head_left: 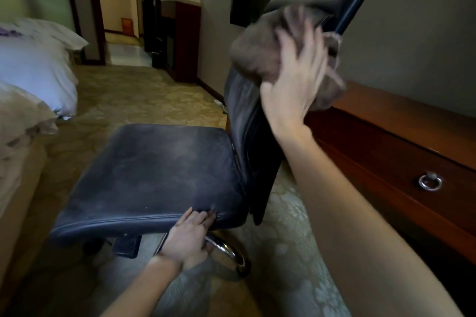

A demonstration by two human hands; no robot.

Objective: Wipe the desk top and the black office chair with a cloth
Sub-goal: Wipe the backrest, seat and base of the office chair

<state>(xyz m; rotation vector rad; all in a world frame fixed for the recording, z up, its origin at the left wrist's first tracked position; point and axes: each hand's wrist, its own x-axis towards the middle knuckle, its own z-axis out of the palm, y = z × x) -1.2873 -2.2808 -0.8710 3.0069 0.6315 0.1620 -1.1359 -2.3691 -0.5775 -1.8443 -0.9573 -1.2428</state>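
The black office chair (154, 170) stands in the middle of the view, its seat facing left and its backrest rising at the right. My right hand (293, 80) presses a bunched brown-grey cloth (257, 56) against the upper backrest with spread fingers; both are blurred by motion. My left hand (188, 237) grips the near front edge of the seat, fingers on top and thumb below. The wooden desk (401, 136) runs along the wall behind the chair at the right.
A bed with white bedding (33, 64) lies at the left. The desk drawer has a metal ring pull (429, 182). The chair's chrome base (226, 249) shows under the seat. Patterned carpet (134, 100) leads to a doorway and a dark cabinet (185, 33) at the back.
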